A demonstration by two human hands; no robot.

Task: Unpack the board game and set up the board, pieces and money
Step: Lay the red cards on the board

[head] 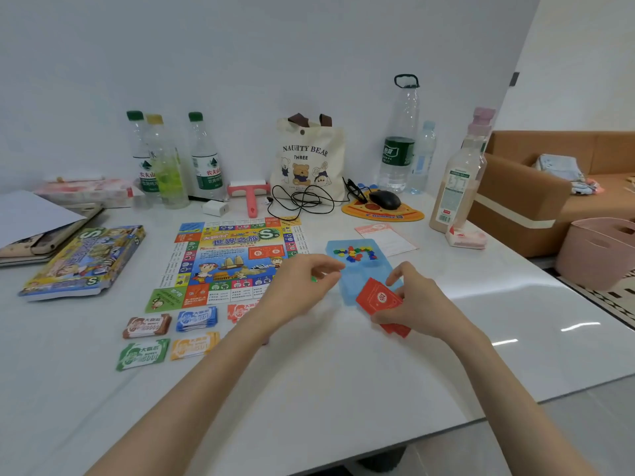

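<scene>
Both forearms reach in over the near edge of the glossy white table [343, 372]. The right hand [414, 304] grips a fanned stack of red cards [379, 298], fingers curled round it. The left hand [302, 283] is curled, thumb meeting forefinger, round a small green piece [313, 279].

Toward the near left corner lie paper money stacks [196, 318] in brown, blue, green and yellow. Beyond them the printed paper board [230, 259] lies flat. Just right of it is a moulded blue plastic tray [364, 276] holding small coloured pieces [355, 253]. The game box [86, 262] sits by the left edge.

Along the far edge, against a plain wall, stand clear plastic bottles [206, 159] and a cloth tote bag [307, 159]. A tan sofa [532, 187] stands off the right edge.
</scene>
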